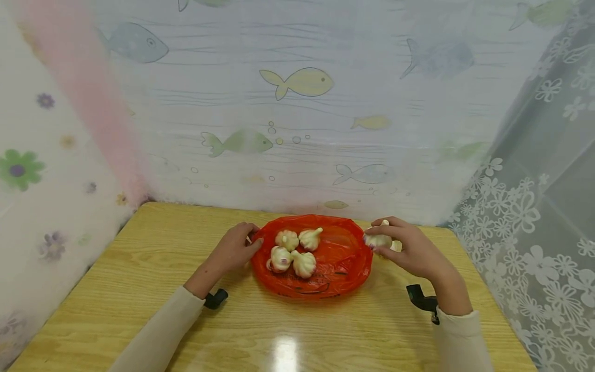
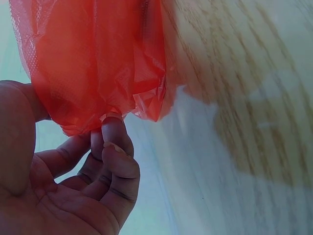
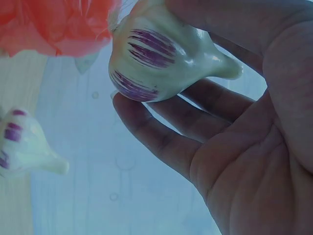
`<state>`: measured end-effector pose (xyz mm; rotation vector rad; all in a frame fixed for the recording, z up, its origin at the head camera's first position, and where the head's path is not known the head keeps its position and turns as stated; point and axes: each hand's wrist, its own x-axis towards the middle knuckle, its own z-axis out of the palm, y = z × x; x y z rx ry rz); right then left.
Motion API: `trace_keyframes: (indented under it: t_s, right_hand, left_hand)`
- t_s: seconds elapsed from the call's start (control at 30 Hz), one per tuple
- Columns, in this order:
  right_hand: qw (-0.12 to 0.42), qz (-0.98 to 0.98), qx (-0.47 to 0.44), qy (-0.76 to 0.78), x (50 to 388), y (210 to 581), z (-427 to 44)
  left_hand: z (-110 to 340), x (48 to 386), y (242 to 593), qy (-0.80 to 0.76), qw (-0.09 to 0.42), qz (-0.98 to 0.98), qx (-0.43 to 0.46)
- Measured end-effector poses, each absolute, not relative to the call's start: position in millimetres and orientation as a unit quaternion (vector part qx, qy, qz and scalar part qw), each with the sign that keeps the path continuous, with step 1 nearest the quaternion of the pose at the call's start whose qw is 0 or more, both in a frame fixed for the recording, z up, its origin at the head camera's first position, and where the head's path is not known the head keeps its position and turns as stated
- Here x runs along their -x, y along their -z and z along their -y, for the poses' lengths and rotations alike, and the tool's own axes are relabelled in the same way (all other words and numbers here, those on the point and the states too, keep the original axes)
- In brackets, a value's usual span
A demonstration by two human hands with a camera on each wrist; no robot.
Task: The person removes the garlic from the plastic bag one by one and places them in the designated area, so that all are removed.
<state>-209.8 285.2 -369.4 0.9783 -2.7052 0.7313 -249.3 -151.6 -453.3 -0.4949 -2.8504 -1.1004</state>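
Right hand (image 1: pixel 413 250): fingers pinching glossy white, purple-streaked garlic bulb (image 3: pixel 156 56) at right rim of red oval plastic-covered tray (image 1: pixel 341 250) | left hand (image 1: pixel 234 248): fingers gripping left rim | four similar bulbs (image 1: pixel 304 265) inside | step: apparently bulb transfer | next: likely calls for clearing the rim

A wooden table (image 1: pixel 139 274) is filling the foreground, a bright reflection (image 1: pixel 285 354) shining low on it. Behind, a pale backdrop (image 1: pixel 302 31) is showing printed fish, one yellow fish (image 1: pixel 309 81) near the middle. Leftward, a pink band (image 1: pixel 90 98) is slanting down past a green flower (image 1: pixel 17 169). Rightward, white flowers (image 1: pixel 541 263) are covering what is possibly sheer cloth.
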Motion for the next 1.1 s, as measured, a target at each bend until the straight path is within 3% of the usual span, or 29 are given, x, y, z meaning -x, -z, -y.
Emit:
trace_keyframes:
  t_s: [0.5, 1.1]
  right_hand:
    - [0.122, 0.908, -0.319, -0.241, 210.2, 369.4, -304.0]
    - [0.102, 0.929, -0.255, -0.248, 216.9, 376.7, -329.5]
  left_hand:
    - [152.0, 249.1, 454.5, 0.360, 0.022, 0.919, 0.161]
    - [153.1, 250.3, 453.5, 0.362, 0.018, 0.918, 0.159]
